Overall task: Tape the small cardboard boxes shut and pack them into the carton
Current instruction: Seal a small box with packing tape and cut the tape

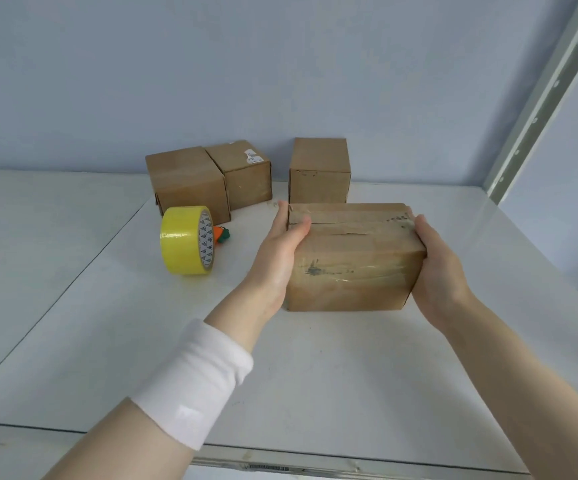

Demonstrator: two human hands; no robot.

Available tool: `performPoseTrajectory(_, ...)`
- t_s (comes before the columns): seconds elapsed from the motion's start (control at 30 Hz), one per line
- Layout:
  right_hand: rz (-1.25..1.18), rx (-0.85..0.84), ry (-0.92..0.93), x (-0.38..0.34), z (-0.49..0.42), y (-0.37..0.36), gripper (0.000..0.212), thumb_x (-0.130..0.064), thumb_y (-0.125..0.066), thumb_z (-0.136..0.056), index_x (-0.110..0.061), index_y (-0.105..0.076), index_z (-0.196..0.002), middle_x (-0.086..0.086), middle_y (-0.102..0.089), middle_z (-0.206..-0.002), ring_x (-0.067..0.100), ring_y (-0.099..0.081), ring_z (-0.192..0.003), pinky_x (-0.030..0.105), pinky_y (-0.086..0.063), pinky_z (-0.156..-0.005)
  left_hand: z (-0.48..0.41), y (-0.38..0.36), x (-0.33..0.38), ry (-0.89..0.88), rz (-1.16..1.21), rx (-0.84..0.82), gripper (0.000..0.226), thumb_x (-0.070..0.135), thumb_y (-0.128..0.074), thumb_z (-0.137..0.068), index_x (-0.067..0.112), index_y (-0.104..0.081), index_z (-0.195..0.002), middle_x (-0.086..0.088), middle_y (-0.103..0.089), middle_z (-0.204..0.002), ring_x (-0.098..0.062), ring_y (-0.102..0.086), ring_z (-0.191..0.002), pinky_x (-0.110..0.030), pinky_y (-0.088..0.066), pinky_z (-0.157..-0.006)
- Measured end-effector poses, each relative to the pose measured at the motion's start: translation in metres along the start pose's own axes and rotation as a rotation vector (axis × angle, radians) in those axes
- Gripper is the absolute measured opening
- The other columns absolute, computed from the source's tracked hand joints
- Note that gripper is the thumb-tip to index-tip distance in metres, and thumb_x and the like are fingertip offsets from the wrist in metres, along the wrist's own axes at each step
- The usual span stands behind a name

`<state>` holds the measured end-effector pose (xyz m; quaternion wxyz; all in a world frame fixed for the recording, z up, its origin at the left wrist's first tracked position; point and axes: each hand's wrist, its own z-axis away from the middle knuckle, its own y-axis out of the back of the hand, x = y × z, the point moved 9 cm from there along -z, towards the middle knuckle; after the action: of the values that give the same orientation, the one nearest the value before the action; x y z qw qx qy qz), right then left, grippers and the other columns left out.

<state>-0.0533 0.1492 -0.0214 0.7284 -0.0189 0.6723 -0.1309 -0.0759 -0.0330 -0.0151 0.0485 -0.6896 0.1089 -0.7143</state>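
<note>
1. Rear wall [211,64]: plain, pale blue, matte. It fills the upper half of the frame and meets the work surface along a straight horizontal line.
2. Work surface [315,375]: flat white panel, lightly scuffed, occupying the lower half of the frame.
3. Seam [73,285]: a thin dark line runs diagonally from left of centre down to the left edge of the frame, dividing the surface into two panels.
4. Front edge [349,471]: a grey metal rim runs along the bottom of the frame.
5. Upright [543,98]: a pale grey-white metal post, punched with a row of slots, leans across the upper right corner.
6. Lighting: even and diffuse, with soft, faint shadows.
</note>
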Motion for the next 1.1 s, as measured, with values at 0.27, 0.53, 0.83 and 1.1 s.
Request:
performPoseTrajectory(0.27, 0.616, -0.035, 0.19, -0.06, -0.007, 0.005, 0.051, -0.036, -0.031, -0.101, -0.028, -0.017, -0.149, -0.014, -0.014, -0.156, 0.004, -0.012, -0.143, 0.022, -0.008, -0.113, 0.003, -0.01, 0.054, -0.197, -0.705, -0.08, 0.062, 0.027, -0.038, -0.101, 0.012, -0.005, -0.15, 0.005, 0.003, -0.157, -0.005, 0.01, -0.143, -0.02, 0.007, -0.108)
performPoseTrajectory(0.53, 1.622, -0.291, 0.438, -0.046, -0.006, -0.067, 0.051, -0.027, -0.012, -0.102, -0.012, -0.004, -0.15, -0.001, 0.001, -0.159, 0.01, 0.008, -0.145, 0.028, 0.004, -0.117, -0.015, -0.061, 0.035, -0.245, -1.602, -0.237, 0.052, 0.031, -0.012, -0.103, 0.012, -0.003, -0.151, -0.001, 0.004, -0.159, -0.014, 0.007, -0.146, -0.036, 0.003, -0.118)
performPoseTrajectory(0.83, 1.623, -0.327, 0.4, -0.046, -0.01, -0.065, 0.051, -0.029, -0.012, -0.102, -0.015, -0.001, -0.15, -0.004, 0.003, -0.159, 0.008, 0.008, -0.145, 0.027, 0.004, -0.116, -0.017, -0.06, 0.032, -0.207, -1.627, -0.27, 0.052, 0.031, -0.01, -0.103, 0.013, 0.002, -0.15, -0.003, 0.011, -0.159, -0.014, 0.009, -0.146, -0.038, 0.007, -0.118)
performPoseTrajectory(1.1, 0.774, -0.089, -0.041, -0.038, -0.003, -0.006, 0.055, -0.05, -0.036, -0.095, -0.012, -0.042, -0.135, 0.007, -0.049, -0.136, 0.02, -0.047, -0.123, 0.032, -0.034, -0.1, -0.002, 0.004, 0.025, 0.085, -0.75, 0.037, 0.064, 0.053, -0.037, -0.095, 0.01, -0.032, -0.143, -0.01, -0.032, -0.15, -0.027, -0.027, -0.141, -0.043, -0.023, -0.113)
